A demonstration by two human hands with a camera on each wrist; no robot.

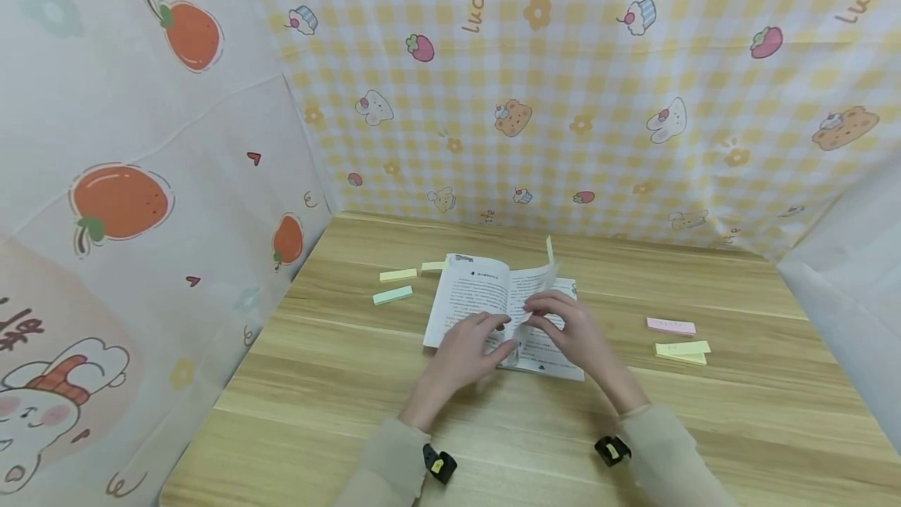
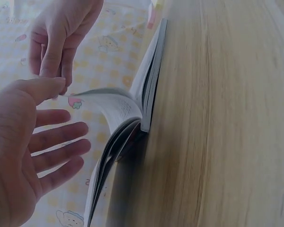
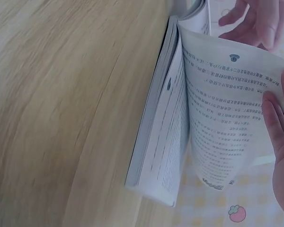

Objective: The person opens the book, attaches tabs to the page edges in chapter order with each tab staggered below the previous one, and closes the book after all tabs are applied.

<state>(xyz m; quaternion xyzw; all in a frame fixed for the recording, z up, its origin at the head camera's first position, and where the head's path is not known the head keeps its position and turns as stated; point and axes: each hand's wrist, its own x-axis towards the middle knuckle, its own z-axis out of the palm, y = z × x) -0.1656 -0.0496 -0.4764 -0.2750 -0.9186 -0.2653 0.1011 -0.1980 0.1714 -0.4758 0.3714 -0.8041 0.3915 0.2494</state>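
White-paged, your one open book (image 1: 470, 296) lies on the bench (image 1: 296, 413), spine running and top pointing away from you. Your right hand (image 1: 573, 331) pinches one raised page (image 3: 222, 109); your left hand's (image 1: 464, 346) fingers extend, released. One green strip (image 1: 393, 295) lies left of the book.

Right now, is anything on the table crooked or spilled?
Just a bit: the yellow paper strips to the right of the book look crooked, the top one lying askew over another. The page sticks up because the right hand pinches it. I see nothing spilled.
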